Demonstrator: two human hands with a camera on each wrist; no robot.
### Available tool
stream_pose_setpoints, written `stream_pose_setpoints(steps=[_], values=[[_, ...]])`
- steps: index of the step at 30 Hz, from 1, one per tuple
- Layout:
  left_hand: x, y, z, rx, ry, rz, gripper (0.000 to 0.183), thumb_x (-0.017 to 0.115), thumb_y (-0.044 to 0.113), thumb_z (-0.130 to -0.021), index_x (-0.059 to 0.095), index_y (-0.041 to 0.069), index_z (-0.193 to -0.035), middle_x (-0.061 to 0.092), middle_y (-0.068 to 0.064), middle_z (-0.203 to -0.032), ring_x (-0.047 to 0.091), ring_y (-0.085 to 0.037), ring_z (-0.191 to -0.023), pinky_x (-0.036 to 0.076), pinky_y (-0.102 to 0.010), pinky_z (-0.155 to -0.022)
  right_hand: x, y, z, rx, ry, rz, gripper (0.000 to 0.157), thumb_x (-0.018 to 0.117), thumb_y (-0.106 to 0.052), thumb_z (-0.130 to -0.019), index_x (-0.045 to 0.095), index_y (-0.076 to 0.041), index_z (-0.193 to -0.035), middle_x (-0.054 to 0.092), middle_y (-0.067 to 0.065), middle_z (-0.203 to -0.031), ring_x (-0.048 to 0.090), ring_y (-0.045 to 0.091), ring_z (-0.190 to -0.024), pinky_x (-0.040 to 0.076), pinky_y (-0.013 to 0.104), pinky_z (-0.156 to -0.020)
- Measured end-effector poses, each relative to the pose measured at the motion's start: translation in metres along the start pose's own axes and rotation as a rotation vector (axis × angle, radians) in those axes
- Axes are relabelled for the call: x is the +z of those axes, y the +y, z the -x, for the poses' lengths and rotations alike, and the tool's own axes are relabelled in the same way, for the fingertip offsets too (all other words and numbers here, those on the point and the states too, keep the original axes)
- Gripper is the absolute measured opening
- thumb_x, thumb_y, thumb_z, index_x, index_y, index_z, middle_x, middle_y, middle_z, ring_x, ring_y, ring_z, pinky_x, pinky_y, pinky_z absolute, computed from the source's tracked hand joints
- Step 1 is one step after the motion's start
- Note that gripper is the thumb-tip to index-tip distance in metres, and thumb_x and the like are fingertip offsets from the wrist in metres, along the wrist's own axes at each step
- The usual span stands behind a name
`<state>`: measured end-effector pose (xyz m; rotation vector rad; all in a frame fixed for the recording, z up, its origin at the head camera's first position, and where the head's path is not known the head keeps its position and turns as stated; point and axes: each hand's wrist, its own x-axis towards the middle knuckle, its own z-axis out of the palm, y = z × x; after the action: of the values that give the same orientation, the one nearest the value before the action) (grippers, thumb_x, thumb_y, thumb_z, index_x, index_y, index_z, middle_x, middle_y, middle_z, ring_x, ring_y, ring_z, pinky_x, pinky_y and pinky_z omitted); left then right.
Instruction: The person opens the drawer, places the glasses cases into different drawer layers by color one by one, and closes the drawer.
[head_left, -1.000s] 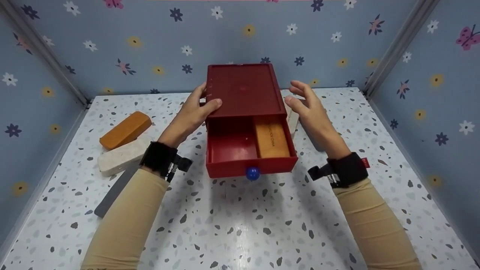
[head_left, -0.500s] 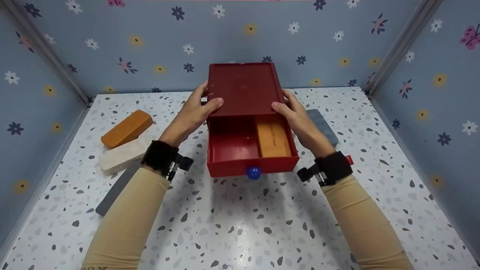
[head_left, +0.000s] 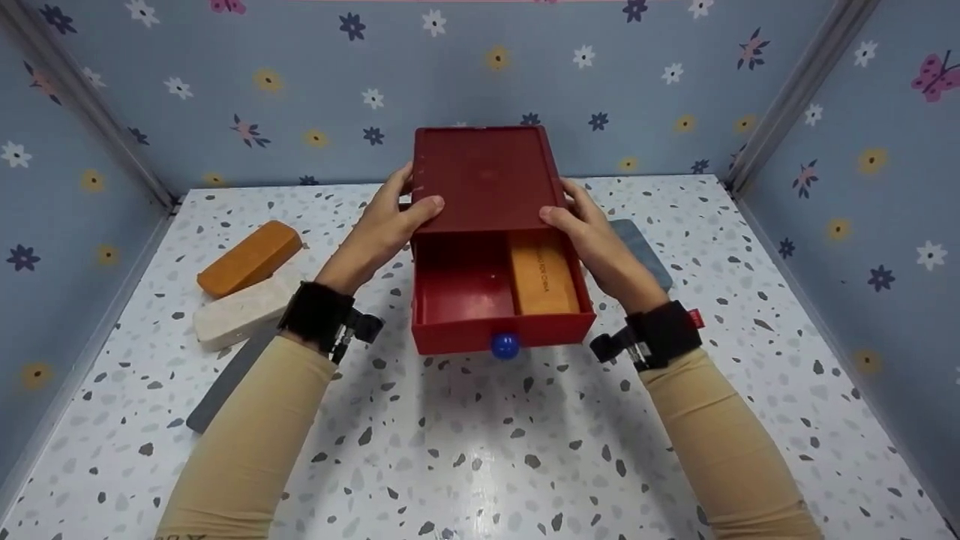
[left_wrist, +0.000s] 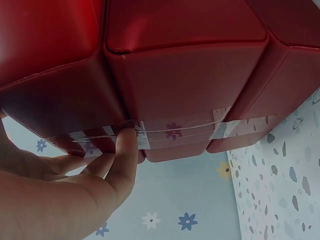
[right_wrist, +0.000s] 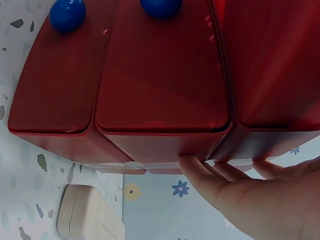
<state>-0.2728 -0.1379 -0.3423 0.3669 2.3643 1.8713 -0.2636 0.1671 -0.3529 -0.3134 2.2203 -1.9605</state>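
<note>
A red drawer cabinet (head_left: 484,180) stands mid-table near the back wall, its drawers stacked. Its top drawer (head_left: 461,341) is pulled out, with a blue knob (head_left: 505,346) in front. An oblong orange case (head_left: 544,274) with dark lettering lies along the drawer's right side. My left hand (head_left: 379,229) grips the cabinet's left side, thumb over the top edge; in the left wrist view its fingers touch the side by a strip of clear tape (left_wrist: 175,131). On the opposite side my right hand (head_left: 596,240) holds the cabinet likewise, fingers against the side wall.
Left on the speckled table lie an orange case (head_left: 251,259), a white case (head_left: 244,311) and a dark grey case (head_left: 232,382) partly under my forearm. A blue-grey case (head_left: 643,251) lies behind my right hand. Beside the cabinet, the right wrist view shows a cream case (right_wrist: 90,212).
My right hand has moved left from beside the cabinet and now holds its right side, thumb on top. The left hand, the cabinet and the pulled-out drawer have stayed put.
</note>
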Motion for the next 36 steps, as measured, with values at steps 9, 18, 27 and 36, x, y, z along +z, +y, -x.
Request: stream_pose_setpoints(steps=[9, 18, 27, 36], values=[[-0.006, -0.002, -0.002, -0.027, -0.019, -0.1, 0.089, 0.063, 0.045, -0.103, 0.014, 0.015, -0.172, 0.033, -0.012, -0.168, 0.046, -0.032, -0.145, 0.044, -0.046, -0.116, 0.0, 0.0, 0.001, 0.003, -0.018, -0.023, 0.073, 0.06, -0.034, -0.103, 0.028, -0.021, -0.167, 0.044, 0.015, -0.155, 0.054, 0.033, -0.131, 0.046, 0.052, -0.111], [-0.032, -0.01, 0.006, 0.03, -0.058, -0.253, 0.075, 0.048, 0.059, -0.109, 0.024, 0.024, -0.171, 0.037, -0.01, -0.169, 0.041, -0.033, -0.151, 0.039, -0.055, -0.119, -0.001, 0.001, 0.0, -0.01, -0.017, -0.027, 0.07, 0.06, -0.032, -0.104, 0.031, -0.021, -0.166, 0.045, 0.016, -0.154, 0.056, 0.033, -0.13, 0.047, 0.05, -0.11], [-0.076, -0.023, 0.018, 0.127, 0.112, -0.587, 0.063, 0.057, 0.042, -0.109, 0.042, 0.014, -0.164, 0.047, -0.02, -0.161, 0.047, -0.042, -0.143, 0.039, -0.061, -0.117, 0.0, 0.0, 0.001, -0.019, -0.009, -0.032, 0.071, 0.06, -0.032, -0.103, 0.03, -0.02, -0.167, 0.046, 0.015, -0.154, 0.057, 0.032, -0.128, 0.048, 0.049, -0.108], [-0.117, -0.046, 0.029, 0.052, 0.162, -0.796, 0.066, 0.064, 0.04, -0.104, 0.046, 0.013, -0.162, 0.043, -0.024, -0.162, 0.037, -0.049, -0.149, 0.031, -0.069, -0.119, 0.001, 0.001, 0.0, -0.008, -0.007, -0.024, 0.075, 0.059, -0.033, -0.103, 0.026, -0.019, -0.168, 0.044, 0.016, -0.154, 0.055, 0.033, -0.131, 0.046, 0.05, -0.11]])
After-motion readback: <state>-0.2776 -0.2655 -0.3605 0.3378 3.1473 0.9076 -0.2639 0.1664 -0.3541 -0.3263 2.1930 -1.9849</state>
